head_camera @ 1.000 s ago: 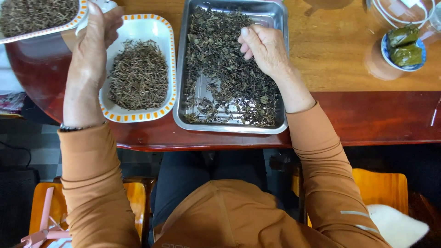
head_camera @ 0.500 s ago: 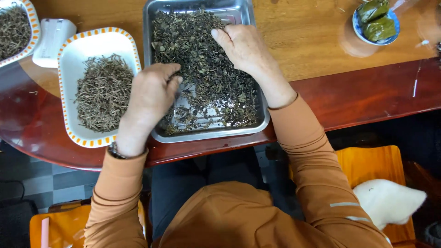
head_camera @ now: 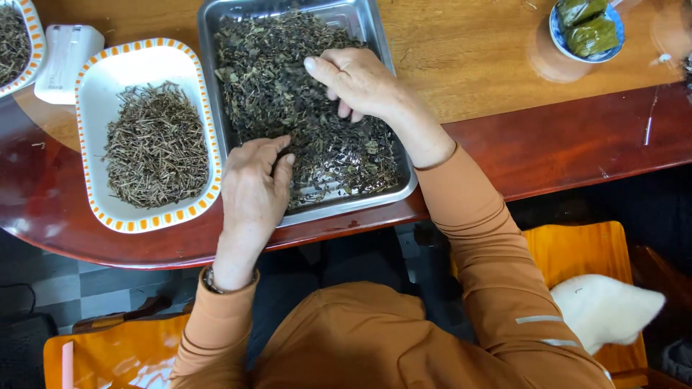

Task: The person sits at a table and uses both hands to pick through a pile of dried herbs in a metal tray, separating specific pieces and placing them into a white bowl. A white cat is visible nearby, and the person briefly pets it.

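Note:
A steel tray (head_camera: 375,29) holds a heap of dark dried leaves (head_camera: 277,79). My left hand (head_camera: 252,191) rests on the tray's near left part, fingers curled down into the leaves. My right hand (head_camera: 357,83) hovers over the tray's middle, fingers bent and pinching among the leaves. Whether either hand grips any leaves is hidden by the fingers. To the left stands a white dish with an orange-dotted rim (head_camera: 97,94) holding a pile of thin dried stems (head_camera: 155,144).
Another orange-rimmed dish of stems (head_camera: 32,43) pokes in at the top left, beside a white box (head_camera: 65,57). A small blue bowl (head_camera: 559,36) with green wrapped parcels (head_camera: 587,25) sits at the top right. The table's red edge (head_camera: 577,144) runs along the front.
My left hand came back from the far-left dish and settled into the steel tray's near left. My right hand stayed working in the leaves. The camera view shifted slightly right.

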